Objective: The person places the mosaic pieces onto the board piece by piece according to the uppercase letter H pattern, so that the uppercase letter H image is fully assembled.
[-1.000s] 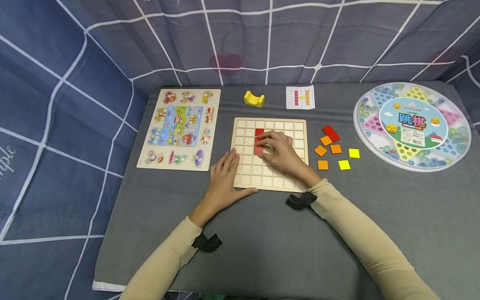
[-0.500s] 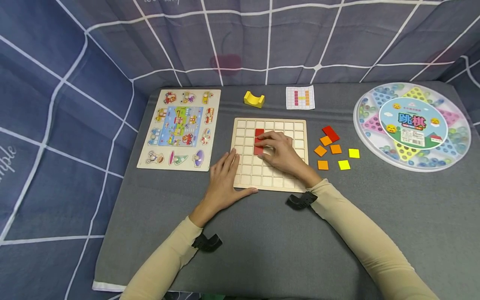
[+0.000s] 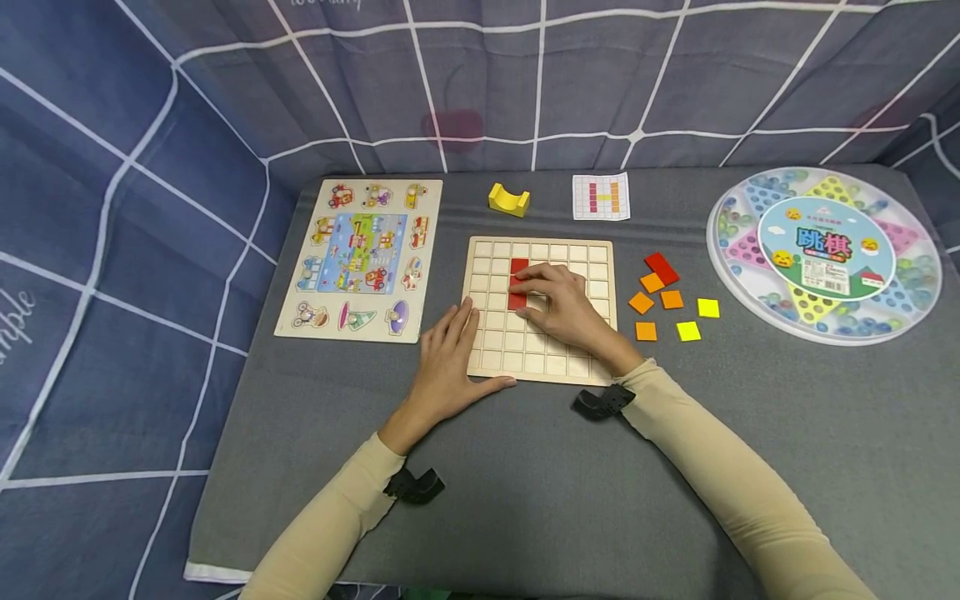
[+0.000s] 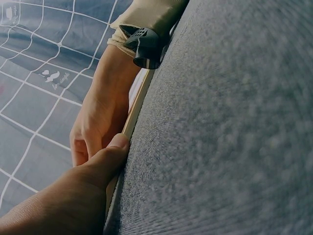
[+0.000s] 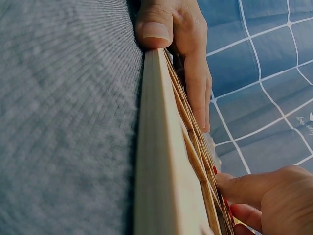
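Note:
A square wooden grid board [image 3: 497, 340] lies mid-table. My left hand [image 3: 444, 367] rests at its lower left corner, fingers straight along the left edge and thumb at the front edge; the left wrist view shows that thumb [image 4: 117, 142] against the board's rim. Over the board, my right hand [image 3: 558, 304] has bent fingers and pinches a red tile [image 3: 517, 300] set in the grid cells. More red [image 3: 518, 265] shows above the fingertips; whether it is one piece or two I cannot tell. In the right wrist view, the right thumb [image 5: 244, 188] is beside the red.
Right of the board lie a loose red rectangular tile [image 3: 662, 268], several orange squares [image 3: 646, 332] and two yellow squares [image 3: 708, 307]. Behind are a pattern card [image 3: 601, 197] and a yellow arched block [image 3: 508, 200]. A picture puzzle [image 3: 356, 258] is left, a round Chinese checkers box [image 3: 825, 254] right.

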A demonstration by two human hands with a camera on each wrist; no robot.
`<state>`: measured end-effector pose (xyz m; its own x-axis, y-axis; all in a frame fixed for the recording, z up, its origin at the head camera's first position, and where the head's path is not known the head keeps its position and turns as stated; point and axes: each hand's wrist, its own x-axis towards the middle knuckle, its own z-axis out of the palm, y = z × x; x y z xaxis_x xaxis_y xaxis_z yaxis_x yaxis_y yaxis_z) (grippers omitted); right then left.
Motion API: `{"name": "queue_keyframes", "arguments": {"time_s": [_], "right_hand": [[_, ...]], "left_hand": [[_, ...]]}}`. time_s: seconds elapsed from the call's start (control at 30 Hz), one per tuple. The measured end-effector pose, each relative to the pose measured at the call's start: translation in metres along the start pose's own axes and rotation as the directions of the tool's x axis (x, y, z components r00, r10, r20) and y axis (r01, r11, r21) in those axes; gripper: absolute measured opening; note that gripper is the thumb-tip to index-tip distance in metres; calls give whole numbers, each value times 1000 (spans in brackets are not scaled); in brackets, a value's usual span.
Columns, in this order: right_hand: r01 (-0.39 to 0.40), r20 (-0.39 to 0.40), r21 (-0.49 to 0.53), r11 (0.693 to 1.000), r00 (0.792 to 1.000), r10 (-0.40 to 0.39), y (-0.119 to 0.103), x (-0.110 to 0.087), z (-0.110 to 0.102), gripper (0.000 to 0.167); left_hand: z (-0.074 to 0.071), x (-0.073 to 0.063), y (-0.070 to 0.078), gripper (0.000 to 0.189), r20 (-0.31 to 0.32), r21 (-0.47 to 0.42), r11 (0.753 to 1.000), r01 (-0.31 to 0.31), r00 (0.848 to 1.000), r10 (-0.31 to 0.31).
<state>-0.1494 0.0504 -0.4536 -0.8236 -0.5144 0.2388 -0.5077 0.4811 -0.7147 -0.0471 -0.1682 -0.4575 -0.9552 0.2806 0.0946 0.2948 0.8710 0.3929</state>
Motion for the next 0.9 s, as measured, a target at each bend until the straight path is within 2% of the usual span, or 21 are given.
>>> {"name": "queue_keyframes", "arguments": {"time_s": [0.43, 0.73, 0.9], "right_hand": [[-8, 7, 13, 1000, 1000, 8, -1, 0, 0, 28], [-7, 5, -13, 1000, 1000, 7, 0, -1, -1, 28], [16, 40, -29, 999, 999, -15, -3, 0, -6, 31]], "left_hand": [[0, 0, 0, 115, 4, 2, 1000, 4, 1000, -4], [1, 1, 0, 115, -6, -5, 1000, -11, 1000, 11], [2, 0, -1, 115, -17, 2, 1000, -16, 1000, 16]]}}
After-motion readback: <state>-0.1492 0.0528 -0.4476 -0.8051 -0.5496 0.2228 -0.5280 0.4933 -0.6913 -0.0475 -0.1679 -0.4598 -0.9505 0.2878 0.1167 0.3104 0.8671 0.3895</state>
